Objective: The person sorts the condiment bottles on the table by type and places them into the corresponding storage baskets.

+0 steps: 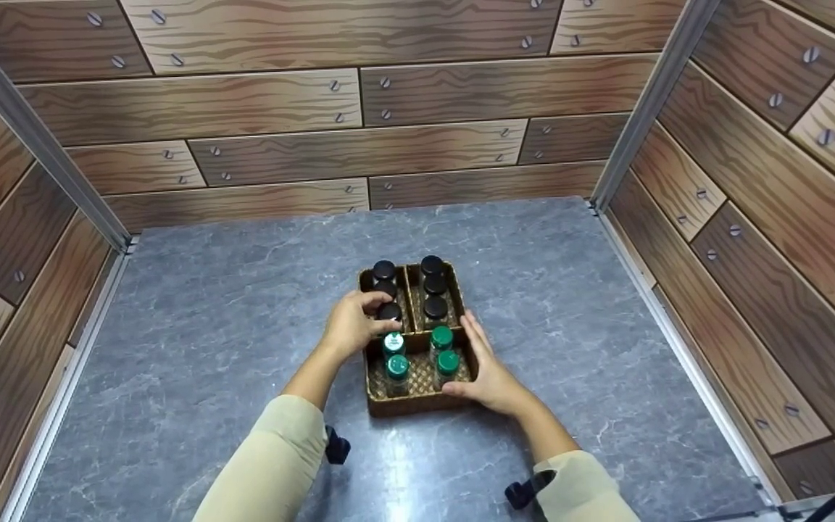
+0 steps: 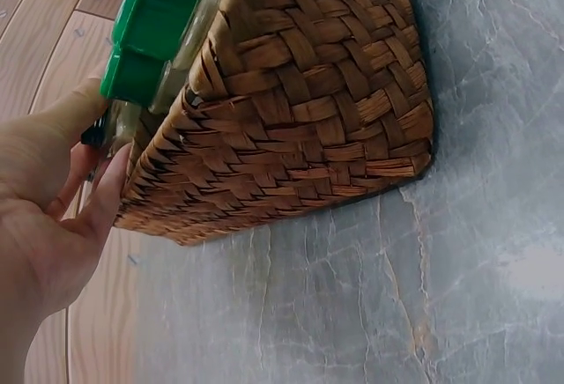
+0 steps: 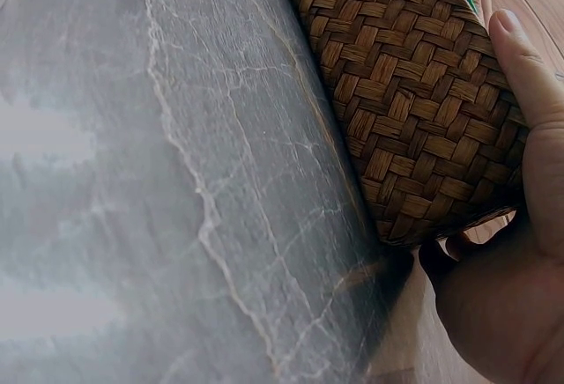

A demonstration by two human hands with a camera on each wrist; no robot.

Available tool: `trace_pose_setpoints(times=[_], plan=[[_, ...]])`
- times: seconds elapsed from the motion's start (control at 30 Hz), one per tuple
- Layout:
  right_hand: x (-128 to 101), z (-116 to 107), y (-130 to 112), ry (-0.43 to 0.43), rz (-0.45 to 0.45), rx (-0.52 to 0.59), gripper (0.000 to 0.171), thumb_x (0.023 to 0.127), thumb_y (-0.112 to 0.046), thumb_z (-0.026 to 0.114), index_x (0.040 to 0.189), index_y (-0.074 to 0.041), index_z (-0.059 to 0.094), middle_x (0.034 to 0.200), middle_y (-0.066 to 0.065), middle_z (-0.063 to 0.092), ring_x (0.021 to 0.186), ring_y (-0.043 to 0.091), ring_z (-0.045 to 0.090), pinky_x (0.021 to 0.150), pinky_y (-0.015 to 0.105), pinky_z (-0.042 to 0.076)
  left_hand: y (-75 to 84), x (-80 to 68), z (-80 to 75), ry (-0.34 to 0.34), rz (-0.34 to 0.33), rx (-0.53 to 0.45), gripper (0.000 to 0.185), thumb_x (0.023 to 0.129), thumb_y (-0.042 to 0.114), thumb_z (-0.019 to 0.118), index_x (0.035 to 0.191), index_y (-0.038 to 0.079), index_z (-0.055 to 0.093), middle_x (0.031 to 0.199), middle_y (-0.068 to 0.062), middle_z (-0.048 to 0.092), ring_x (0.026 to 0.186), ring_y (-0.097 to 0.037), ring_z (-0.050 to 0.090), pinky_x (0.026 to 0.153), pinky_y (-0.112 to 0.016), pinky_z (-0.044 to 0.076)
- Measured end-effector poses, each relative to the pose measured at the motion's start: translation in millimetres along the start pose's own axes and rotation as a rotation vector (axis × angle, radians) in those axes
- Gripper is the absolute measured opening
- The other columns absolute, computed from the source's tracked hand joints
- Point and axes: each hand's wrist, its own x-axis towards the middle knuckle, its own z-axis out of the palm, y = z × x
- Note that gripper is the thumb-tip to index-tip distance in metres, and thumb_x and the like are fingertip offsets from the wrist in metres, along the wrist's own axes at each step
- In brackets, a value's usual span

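Closest to me are the person's two pale sleeves, reaching out over the grey marbled table (image 1: 207, 326) toward a woven basket (image 1: 417, 402) that sits near the middle of it. The basket has three compartments: two narrow ones at the back, each holding a row of black-capped jars (image 1: 433, 286), and a wider one in front holding four green-capped jars (image 1: 449, 361).

The left hand (image 1: 351, 326) is at the basket's left rim, its fingers curled over the edge by the nearest black-capped jar; the left wrist view shows the thumb and fingers against the wicker wall beside a green cap. The right hand (image 1: 488, 373) lies along the right wall, fingers straight and flat to the weave, thumb wrapped round the front corner.

To my eye the basket is being steadied or shifted. Doing it well means even pressure from both sides, kept low on the walls, and sliding it level so the jars stay upright.
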Motion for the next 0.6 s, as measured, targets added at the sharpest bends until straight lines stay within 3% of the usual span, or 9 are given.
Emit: trace_pose_setpoints(times=[0.2,0.37,0.6], plan=[[-1,-1,-5,0.002,-0.008,0.006,0.129,0.070,-0.020,0.092,0.163,-0.013,0.005,0.171,0.005,-0.008,0.157,0.040,-0.004,0.119,0.071,0.006,-1.4,-0.5,0.4,0.008,0.043,0.026,0.049,0.069,0.030,0.093,0.112,0.016,0.076,0.102,-0.007,0.066,0.093,-0.022,0.065,0.085,-0.037,0.054],[3,2,10,0.008,-0.022,-0.018,0.128,0.071,-0.020,0.092,0.163,-0.012,0.004,0.171,0.010,-0.007,0.157,0.040,-0.005,0.120,0.070,0.005,-2.6,-2.4,-0.2,0.004,0.071,0.045,0.050,0.070,0.030,0.093,0.113,0.014,0.074,0.105,-0.007,0.067,0.095,-0.021,0.067,0.087,-0.037,0.055],[8,2,32,0.022,-0.021,-0.064,0.129,0.069,-0.021,0.093,0.163,-0.026,0.004,0.172,0.002,-0.005,0.158,0.035,-0.002,0.121,0.069,0.009,-3.1,-3.0,-3.1,-0.019,0.076,-0.003,0.052,0.071,0.028,0.092,0.117,0.013,0.073,0.110,-0.008,0.071,0.099,-0.023,0.069,0.092,-0.038,0.056]])
